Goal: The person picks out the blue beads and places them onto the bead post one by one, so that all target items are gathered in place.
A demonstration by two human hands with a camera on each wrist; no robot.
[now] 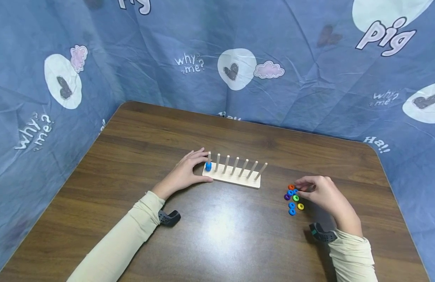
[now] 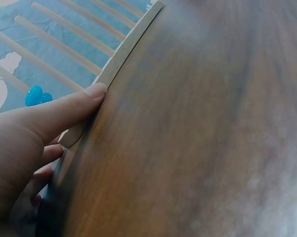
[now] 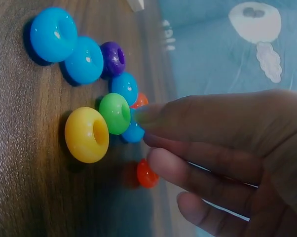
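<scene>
A pale wooden peg board (image 1: 235,178) with several upright pegs lies on the table. Blue beads (image 1: 208,167) are stacked on its leftmost peg. My left hand (image 1: 183,171) holds the board's left end, thumb (image 2: 92,96) along the front edge and fingers behind. To the right, my right hand (image 1: 319,192) is over the loose beads, thumb and fingers apart in the head view. Its thumb tip overlaps a blue bead (image 3: 132,132) beside a green bead (image 3: 114,113). An orange-red bead (image 3: 147,174) lies just beyond the fingertips.
Also in the loose group are a yellow bead (image 3: 87,135), a purple bead (image 3: 113,59), an orange bead (image 1: 291,187) and more blue beads (image 1: 292,212). The brown wooden table (image 1: 139,137) has a printed blue cloth (image 1: 309,86) hanging behind it.
</scene>
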